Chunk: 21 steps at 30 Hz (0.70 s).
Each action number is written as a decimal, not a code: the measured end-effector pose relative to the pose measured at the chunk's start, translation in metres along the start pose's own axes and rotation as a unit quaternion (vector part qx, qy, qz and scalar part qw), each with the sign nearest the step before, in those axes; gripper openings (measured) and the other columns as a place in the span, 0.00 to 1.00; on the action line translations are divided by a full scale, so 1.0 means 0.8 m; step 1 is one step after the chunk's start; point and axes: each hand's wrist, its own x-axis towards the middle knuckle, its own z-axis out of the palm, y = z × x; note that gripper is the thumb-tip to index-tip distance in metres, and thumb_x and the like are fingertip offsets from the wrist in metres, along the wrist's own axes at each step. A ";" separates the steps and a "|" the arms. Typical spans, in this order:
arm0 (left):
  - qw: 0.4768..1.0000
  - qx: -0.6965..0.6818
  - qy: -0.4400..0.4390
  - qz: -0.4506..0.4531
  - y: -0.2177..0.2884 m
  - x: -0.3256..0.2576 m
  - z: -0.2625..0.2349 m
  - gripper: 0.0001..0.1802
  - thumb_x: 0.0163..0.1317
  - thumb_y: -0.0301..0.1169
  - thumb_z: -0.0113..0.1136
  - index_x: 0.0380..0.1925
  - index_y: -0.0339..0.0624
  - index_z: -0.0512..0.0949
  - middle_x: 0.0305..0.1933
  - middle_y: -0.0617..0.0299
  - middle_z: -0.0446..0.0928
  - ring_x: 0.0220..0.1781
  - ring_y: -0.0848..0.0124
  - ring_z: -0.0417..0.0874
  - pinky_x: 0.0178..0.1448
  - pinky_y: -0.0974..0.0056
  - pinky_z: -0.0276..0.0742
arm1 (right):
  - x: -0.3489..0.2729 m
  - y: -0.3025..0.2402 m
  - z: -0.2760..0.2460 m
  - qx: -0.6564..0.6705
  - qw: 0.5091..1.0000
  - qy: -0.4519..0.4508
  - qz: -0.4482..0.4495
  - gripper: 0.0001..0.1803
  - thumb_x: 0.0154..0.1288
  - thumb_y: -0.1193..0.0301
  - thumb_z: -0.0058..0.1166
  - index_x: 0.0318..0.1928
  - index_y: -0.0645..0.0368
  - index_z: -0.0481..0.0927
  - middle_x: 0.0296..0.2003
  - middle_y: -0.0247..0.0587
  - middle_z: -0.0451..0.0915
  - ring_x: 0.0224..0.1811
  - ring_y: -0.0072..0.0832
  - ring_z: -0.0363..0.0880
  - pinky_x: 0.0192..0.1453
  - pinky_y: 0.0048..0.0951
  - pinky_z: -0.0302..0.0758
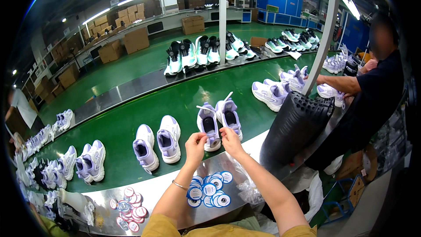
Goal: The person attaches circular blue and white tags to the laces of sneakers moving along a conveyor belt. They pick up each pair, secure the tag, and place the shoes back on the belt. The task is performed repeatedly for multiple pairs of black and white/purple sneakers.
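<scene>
In front of me a pair of white and lilac sneakers stands on the green conveyor belt (118, 120), heels toward me. Against the heel of the left sneaker (207, 116), my left hand (195, 147) is closed in a pinch. My right hand (232, 143) pinches beside the heel of the right sneaker (230, 113). What the fingertips hold is too small to make out. Between the hands a small round pale spot shows at the left sneaker's heel; I cannot tell whether it is a tag. Below my wrists, blue-rimmed round tags (209, 189) lie piled on the metal ledge.
Red-rimmed round tags (132, 211) lie at the ledge's left, and clear plastic bags (250, 188) right of the blue ones. More lilac sneakers (169, 138) stand along the belt. A black padded roll (294, 127) and a post border the right, where a co-worker (372, 87) handles shoes.
</scene>
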 end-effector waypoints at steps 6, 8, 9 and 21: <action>0.982 0.115 -0.126 0.076 0.016 -0.006 0.016 0.04 0.59 0.23 0.50 0.31 0.34 0.74 0.25 0.52 0.77 0.26 0.66 0.80 0.30 0.66 0.74 | 0.016 -0.058 -0.003 0.068 0.997 0.021 -0.007 0.14 0.54 0.84 0.42 0.43 0.65 0.71 0.32 0.43 0.72 0.30 0.29 0.73 0.33 0.26 0.71; 0.983 0.105 -0.129 0.072 0.016 -0.005 0.020 0.04 0.58 0.22 0.50 0.31 0.33 0.73 0.23 0.55 0.76 0.22 0.71 0.78 0.25 0.69 0.72 | 0.017 -0.062 -0.004 0.084 0.996 0.000 -0.019 0.15 0.53 0.84 0.41 0.43 0.65 0.72 0.31 0.45 0.73 0.31 0.33 0.75 0.34 0.29 0.72; 0.985 0.096 -0.129 0.066 0.015 -0.004 0.021 0.04 0.58 0.22 0.50 0.31 0.33 0.73 0.21 0.58 0.76 0.18 0.76 0.75 0.20 0.72 0.70 | 0.018 -0.059 -0.005 0.083 0.996 0.001 -0.019 0.15 0.53 0.84 0.41 0.43 0.65 0.72 0.31 0.45 0.73 0.31 0.33 0.75 0.34 0.29 0.72; 0.994 -0.031 -0.095 -0.036 -0.004 0.003 0.015 0.03 0.60 0.22 0.50 0.29 0.33 0.72 0.22 0.61 0.75 0.19 0.79 0.73 0.20 0.75 0.68 | 0.010 -0.049 -0.023 0.328 0.925 0.030 0.189 0.10 0.56 0.77 0.56 0.40 0.62 0.75 0.23 0.26 0.73 0.20 0.09 0.65 0.20 0.11 0.57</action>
